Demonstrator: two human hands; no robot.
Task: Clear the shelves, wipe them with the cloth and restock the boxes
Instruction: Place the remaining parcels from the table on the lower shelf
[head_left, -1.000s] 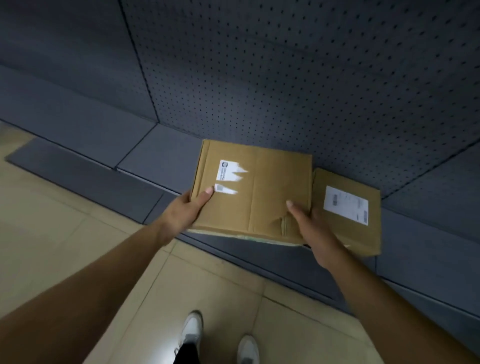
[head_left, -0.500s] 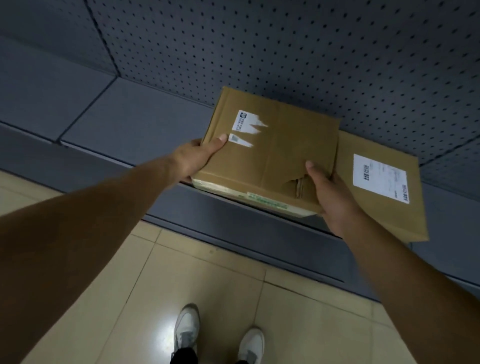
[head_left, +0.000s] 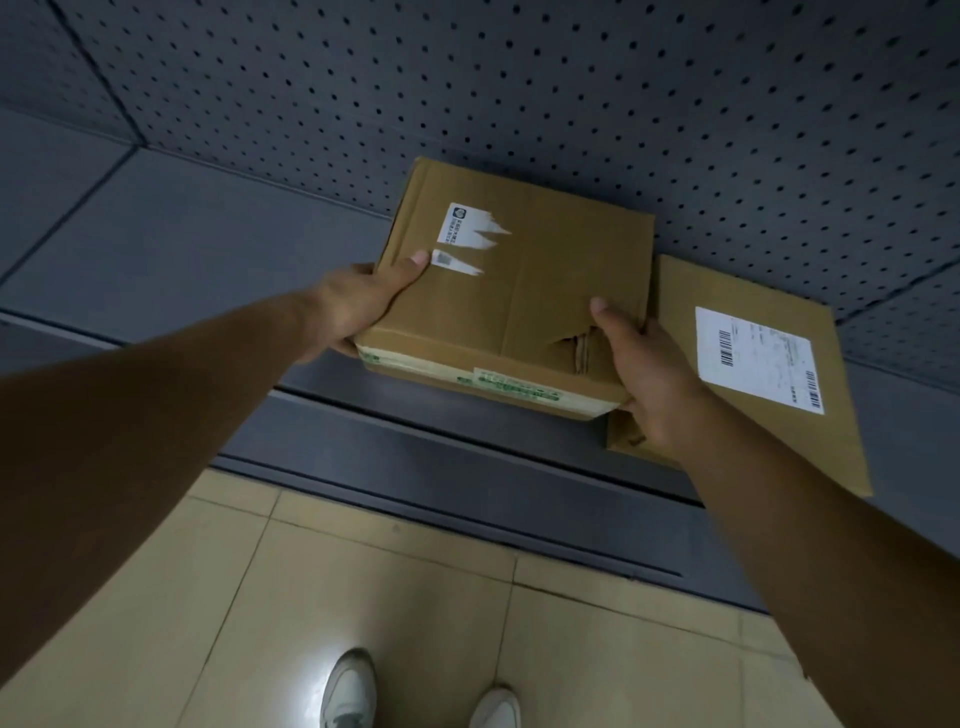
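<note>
On the shelf (head_left: 208, 244), at twelve o'clock, the box (head_left: 545, 291) has moved deeper toward the pegboard (head_left: 623, 104), just beside the parcel (head_left: 753, 374) at two. The left hand (head_left: 358, 306) and right hand (head_left: 644, 374) clamp its near corners, thumbs on top and fingers curled beneath. Restocking looks nearly done.

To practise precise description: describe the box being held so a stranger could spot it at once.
Find the grey shelf below the perforated panel. Of two cardboard boxes there, it is the left box, gripped by the left hand and right hand. Its white label is torn and its top dented; the right box bears a whole barcode label.
</note>
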